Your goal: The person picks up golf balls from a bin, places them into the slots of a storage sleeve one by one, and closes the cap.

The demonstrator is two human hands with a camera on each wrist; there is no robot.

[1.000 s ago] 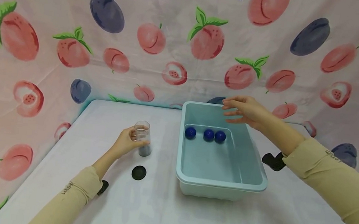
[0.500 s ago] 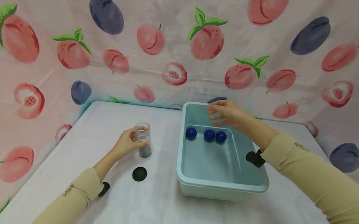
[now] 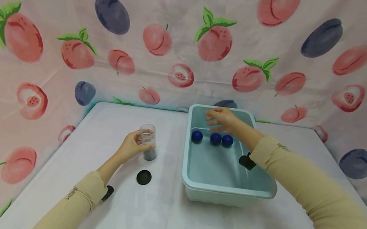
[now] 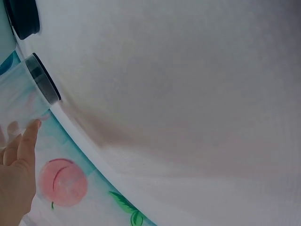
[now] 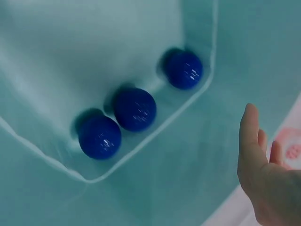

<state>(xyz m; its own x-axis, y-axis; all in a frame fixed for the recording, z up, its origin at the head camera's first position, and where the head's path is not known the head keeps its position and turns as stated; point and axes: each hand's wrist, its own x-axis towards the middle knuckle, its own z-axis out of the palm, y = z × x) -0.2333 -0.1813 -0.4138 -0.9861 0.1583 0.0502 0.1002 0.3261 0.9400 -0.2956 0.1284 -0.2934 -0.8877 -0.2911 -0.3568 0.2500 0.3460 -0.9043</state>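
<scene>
My left hand (image 3: 132, 147) grips a clear cylindrical container (image 3: 148, 137) that stands upright on the white table, its dark base showing in the left wrist view. Just in front of it lies a round black lid (image 3: 144, 177). Over the back of a light blue plastic tub (image 3: 229, 190) hangs my right hand (image 3: 221, 119), fingers extended and holding nothing. Below it, three dark blue balls sit along the tub's far end: one ball (image 3: 197, 136) in the left corner, a middle ball (image 3: 215, 139) and a right ball (image 3: 227, 141) side by side.
A fruit-printed cloth (image 3: 184, 37) hangs behind and along the sides of the white table (image 3: 160, 219). The tub's raised walls stand to the right of the container. Dark wrist cameras sit under both sleeves, the right camera (image 3: 247, 161) over the tub.
My right hand has moved left and slightly down, from the tub's back right to above the balls. The left hand keeps its hold on the container, and the balls stay in place.
</scene>
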